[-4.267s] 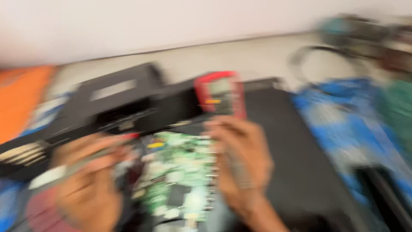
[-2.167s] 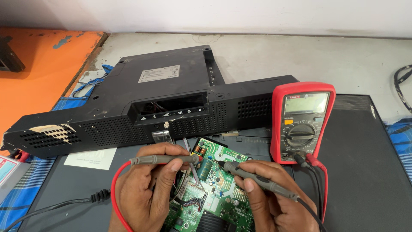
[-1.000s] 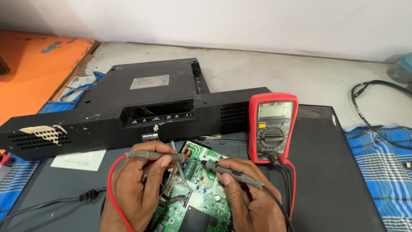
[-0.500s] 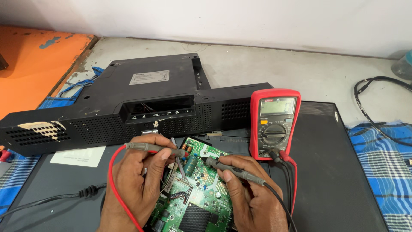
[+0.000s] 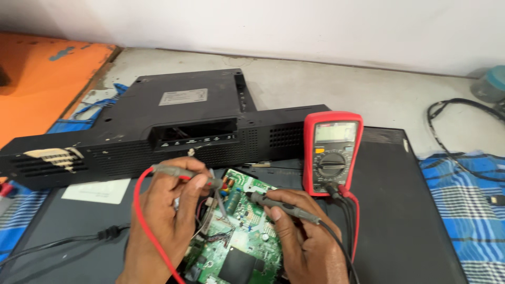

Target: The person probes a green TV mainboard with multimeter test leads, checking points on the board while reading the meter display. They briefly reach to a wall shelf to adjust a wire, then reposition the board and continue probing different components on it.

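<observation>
— What is the place?
— A grey concrete bench [image 5: 336,89] under a white wall, with a dark flat panel [image 5: 400,210].
— And the hands?
— The green circuit board [image 5: 239,236] lies between them — left hand [image 5: 163,221] pinches one grey probe [image 5: 184,172], right hand [image 5: 307,236] the second probe [image 5: 284,205]. One red multimeter [image 5: 331,152] stands just beside.

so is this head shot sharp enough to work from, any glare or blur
Head view: sharp and evenly lit, no motion blur; the green circuit board and both grey probes are crisp. The red multimeter has a pale, washed-out screen. Soft shadows lie under the left hand and right hand.
</observation>
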